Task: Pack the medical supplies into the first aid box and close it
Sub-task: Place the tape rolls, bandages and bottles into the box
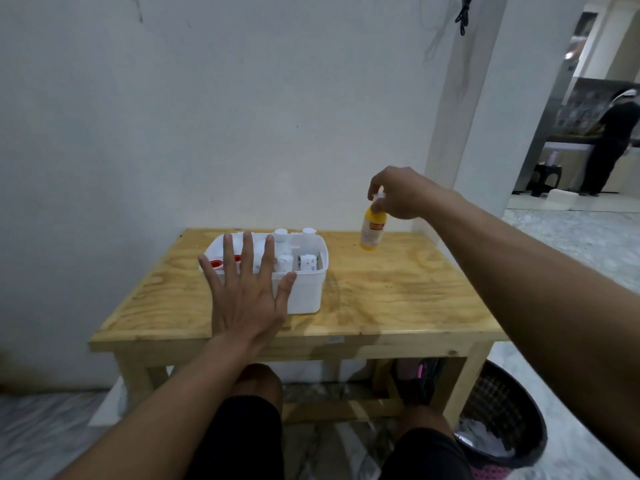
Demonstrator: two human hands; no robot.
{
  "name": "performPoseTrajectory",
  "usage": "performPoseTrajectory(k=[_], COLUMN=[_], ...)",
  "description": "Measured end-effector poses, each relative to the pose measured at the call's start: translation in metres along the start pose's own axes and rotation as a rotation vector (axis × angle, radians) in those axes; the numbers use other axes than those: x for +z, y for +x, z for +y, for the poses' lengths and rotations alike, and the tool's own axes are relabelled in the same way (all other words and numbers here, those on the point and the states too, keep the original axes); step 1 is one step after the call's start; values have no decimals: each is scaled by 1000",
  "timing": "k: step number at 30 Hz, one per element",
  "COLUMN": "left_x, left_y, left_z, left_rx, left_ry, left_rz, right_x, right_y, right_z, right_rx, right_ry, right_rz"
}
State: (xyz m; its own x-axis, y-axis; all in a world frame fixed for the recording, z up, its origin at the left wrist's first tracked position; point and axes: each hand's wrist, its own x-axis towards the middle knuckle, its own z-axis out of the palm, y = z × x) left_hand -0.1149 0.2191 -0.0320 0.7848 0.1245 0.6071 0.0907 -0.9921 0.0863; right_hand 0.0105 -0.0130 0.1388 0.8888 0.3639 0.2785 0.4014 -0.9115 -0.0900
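Observation:
A white first aid box (304,289) stands open on the wooden table (381,292), left of centre. Inside it stand several white bottles (284,252) and red-capped containers (216,264). My left hand (244,292) hovers flat with fingers spread over the box's near left side, hiding part of it. My right hand (398,195) is raised above the table's far right part and holds a yellow bottle (372,230) by its white cap. The bottle hangs in the air to the right of the box. No lid is visible.
The table stands against a white wall. A black waste basket (502,420) sits on the floor at the table's right front leg. My knees are under the table's front edge. A person stands in the room beyond the doorway at far right.

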Motion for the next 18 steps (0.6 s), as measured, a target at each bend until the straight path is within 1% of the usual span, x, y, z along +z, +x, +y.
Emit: performPoseTrajectory(k=[5, 9, 12, 18], left_x=[4, 3, 3, 4], left_y=[-4, -3, -4, -4], left_z=[-4, -5, -6, -6], left_rx=[13, 13, 24, 19], left_ry=[12, 12, 10, 8], left_rz=[-20, -19, -16, 3], right_x=[-31, -42, -42, -25], right_y=[2, -1, -1, 5], right_z=[-40, -67, -82, -104], right_rx=[-38, -119, -158, -177], right_ry=[105, 182, 186, 147], right_rz=[27, 28, 9, -62])
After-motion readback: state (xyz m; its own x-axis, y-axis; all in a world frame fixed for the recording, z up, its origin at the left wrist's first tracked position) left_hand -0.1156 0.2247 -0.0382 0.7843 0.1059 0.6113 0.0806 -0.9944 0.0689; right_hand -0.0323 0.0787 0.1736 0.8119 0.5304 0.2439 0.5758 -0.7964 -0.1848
